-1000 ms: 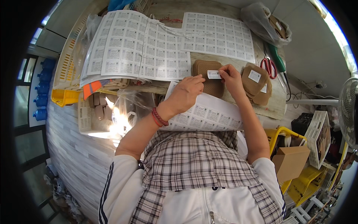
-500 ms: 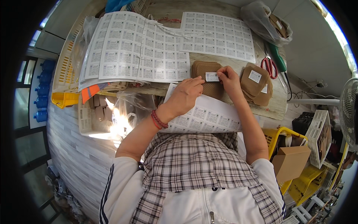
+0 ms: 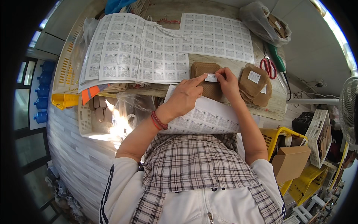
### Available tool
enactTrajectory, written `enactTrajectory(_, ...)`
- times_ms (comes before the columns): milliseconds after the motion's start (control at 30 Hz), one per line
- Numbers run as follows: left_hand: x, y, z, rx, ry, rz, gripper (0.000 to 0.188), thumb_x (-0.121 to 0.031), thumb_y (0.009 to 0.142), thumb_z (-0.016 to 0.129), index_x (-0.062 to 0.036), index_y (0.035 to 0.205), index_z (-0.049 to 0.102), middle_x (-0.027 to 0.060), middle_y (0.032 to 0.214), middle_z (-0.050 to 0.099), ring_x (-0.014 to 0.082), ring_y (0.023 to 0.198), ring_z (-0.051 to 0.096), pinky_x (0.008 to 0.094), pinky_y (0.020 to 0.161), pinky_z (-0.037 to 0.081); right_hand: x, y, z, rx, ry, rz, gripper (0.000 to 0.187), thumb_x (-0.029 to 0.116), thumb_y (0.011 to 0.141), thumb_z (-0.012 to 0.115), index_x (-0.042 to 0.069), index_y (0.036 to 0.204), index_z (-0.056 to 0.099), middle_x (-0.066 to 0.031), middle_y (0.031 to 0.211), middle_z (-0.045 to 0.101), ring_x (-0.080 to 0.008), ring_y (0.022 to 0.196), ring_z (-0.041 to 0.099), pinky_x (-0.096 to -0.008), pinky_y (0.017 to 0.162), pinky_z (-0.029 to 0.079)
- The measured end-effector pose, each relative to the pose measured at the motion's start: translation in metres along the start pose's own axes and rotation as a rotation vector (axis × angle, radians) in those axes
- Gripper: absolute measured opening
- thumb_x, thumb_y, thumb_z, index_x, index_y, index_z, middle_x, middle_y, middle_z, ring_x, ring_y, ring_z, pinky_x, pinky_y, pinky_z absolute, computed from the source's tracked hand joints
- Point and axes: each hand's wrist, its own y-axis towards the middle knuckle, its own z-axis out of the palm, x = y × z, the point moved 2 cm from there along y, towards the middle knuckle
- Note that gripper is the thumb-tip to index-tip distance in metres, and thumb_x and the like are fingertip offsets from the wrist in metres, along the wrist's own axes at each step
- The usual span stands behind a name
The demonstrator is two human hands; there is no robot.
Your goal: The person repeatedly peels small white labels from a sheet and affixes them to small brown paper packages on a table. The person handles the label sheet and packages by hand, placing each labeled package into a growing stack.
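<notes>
A small white label [image 3: 211, 77] lies over a stack of brown textured rounded pads [image 3: 206, 67] on the table's near side. My right hand [image 3: 228, 84] pinches the label's right end between thumb and fingertips. My left hand [image 3: 186, 94] stretches its index finger to the label's left edge; its thumb is apart from that finger, over the pads. A curved sheet of printed labels [image 3: 203, 118] lies under my forearms at the table's front edge. To the right sit more brown pads [image 3: 246, 84], with a white label [image 3: 254, 77] on the top one.
Printed label sheets [image 3: 123, 48] cover the table's left, with another sheet [image 3: 218, 35] at the back. Red-handled scissors [image 3: 268, 67] and a green-handled tool [image 3: 276, 56] lie at right, near a plastic bag [image 3: 261, 22]. A yellow crate [image 3: 283, 132] stands below right.
My left index finger has straightened along the label's left edge. The label looks flatter and narrower from above, while my right hand keeps its pinch with slight movement.
</notes>
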Motion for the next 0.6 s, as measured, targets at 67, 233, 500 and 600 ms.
enactTrajectory(67,0.004,-0.001,0.005,0.000,0.066,0.047,0.007,-0.006,0.087,0.058,-0.0007,0.083,0.059,0.0168,0.141,0.053,0.0351,0.128,0.050,0.0437,0.101,0.039,0.007,-0.003,0.000,-0.026,-0.041,-0.036,0.007,0.007,0.091,0.065,0.001,0.094,0.061,-0.0090,0.081,0.066,-0.0172,0.073,0.060,-0.0312,0.069,0.050)
enactTrajectory(233,0.005,-0.001,0.008,0.030,0.136,0.052,0.007,-0.004,0.086,0.057,-0.0014,0.082,0.061,0.0161,0.141,0.054,0.0331,0.133,0.046,0.0457,0.104,0.036,0.017,-0.010,0.003,-0.073,-0.193,-0.139,0.011,0.010,0.091,0.065,0.003,0.097,0.060,-0.0116,0.087,0.066,-0.0253,0.078,0.065,-0.0360,0.070,0.052)
enactTrajectory(500,0.007,-0.002,0.013,0.031,0.190,0.053,0.007,-0.005,0.086,0.058,-0.0005,0.082,0.062,0.0174,0.140,0.054,0.0332,0.134,0.045,0.0458,0.107,0.035,0.011,-0.019,0.005,-0.281,-0.356,-0.164,0.020,0.015,0.090,0.066,0.009,0.109,0.061,-0.0110,0.104,0.060,-0.0298,0.082,0.066,-0.0422,0.071,0.053)
enactTrajectory(600,0.006,-0.003,0.013,0.025,0.187,0.057,0.007,-0.005,0.086,0.058,-0.0005,0.082,0.062,0.0175,0.140,0.054,0.0335,0.135,0.044,0.0461,0.107,0.035,0.005,-0.015,0.005,-0.288,-0.368,-0.194,0.022,0.015,0.089,0.068,0.009,0.110,0.063,-0.0096,0.099,0.062,-0.0271,0.079,0.066,-0.0404,0.069,0.053)
